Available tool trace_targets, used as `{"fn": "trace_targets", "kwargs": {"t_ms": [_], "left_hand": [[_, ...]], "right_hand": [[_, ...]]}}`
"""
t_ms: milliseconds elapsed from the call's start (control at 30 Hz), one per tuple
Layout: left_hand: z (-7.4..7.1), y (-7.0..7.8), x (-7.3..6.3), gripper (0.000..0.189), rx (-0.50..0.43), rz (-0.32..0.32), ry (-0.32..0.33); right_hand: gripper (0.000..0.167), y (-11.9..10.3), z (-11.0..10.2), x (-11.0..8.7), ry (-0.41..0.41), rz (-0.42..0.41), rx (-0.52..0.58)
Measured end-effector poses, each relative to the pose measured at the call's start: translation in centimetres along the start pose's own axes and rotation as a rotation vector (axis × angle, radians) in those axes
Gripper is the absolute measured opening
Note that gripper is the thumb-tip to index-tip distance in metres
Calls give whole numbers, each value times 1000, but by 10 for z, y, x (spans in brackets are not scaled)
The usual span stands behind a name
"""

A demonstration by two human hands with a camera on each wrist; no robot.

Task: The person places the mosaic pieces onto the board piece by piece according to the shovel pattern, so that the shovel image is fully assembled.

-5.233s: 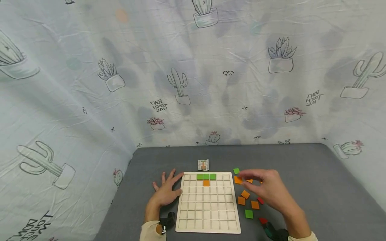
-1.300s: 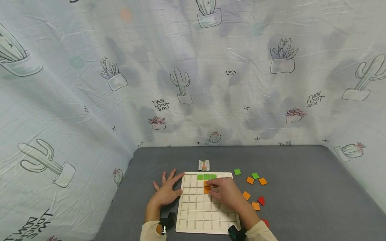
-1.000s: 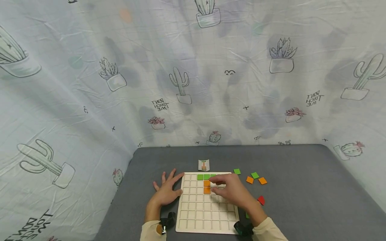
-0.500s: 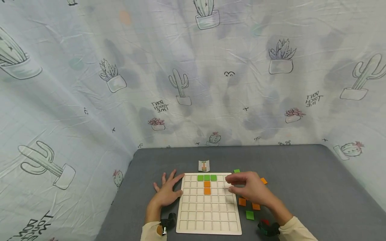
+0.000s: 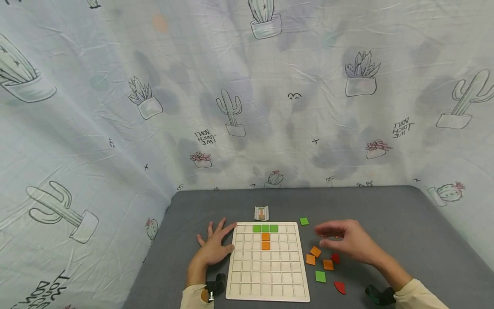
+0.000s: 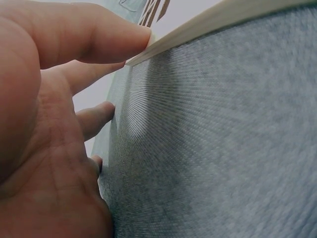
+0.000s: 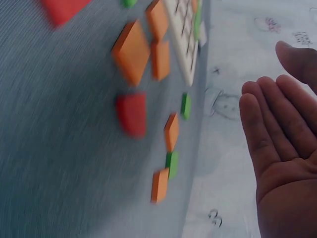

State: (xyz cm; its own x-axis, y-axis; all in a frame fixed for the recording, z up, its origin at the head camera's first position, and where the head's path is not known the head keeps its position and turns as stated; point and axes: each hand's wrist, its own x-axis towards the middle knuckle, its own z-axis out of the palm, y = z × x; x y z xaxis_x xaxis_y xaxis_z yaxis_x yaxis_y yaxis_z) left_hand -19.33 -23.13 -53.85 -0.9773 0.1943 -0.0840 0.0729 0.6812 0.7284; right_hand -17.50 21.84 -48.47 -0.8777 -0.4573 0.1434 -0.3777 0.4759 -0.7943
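Below right fingers (image 5: pixel 332 225), orange tile (image 7: pixel 171 133)

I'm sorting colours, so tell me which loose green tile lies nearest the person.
The near green tile, beside the right edge of the board and closer than the orange tiles. The other two loose green tiles lie farther off.
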Motion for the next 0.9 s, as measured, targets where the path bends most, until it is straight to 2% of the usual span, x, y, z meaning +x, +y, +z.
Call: {"fn": "trace_targets", "kwargs": {"t_ms": [300, 500, 900], "left_hand": [[0, -2, 0, 70, 6, 19, 13], [0, -1, -1, 70, 12, 16, 17], [3, -4, 0, 71, 15, 17, 12]], "right_hand": [[41, 18, -24, -10, -4, 10, -109], [42, 29, -35, -13, 31, 52, -166], [46, 49, -42, -14, 63, 76, -187]]}}
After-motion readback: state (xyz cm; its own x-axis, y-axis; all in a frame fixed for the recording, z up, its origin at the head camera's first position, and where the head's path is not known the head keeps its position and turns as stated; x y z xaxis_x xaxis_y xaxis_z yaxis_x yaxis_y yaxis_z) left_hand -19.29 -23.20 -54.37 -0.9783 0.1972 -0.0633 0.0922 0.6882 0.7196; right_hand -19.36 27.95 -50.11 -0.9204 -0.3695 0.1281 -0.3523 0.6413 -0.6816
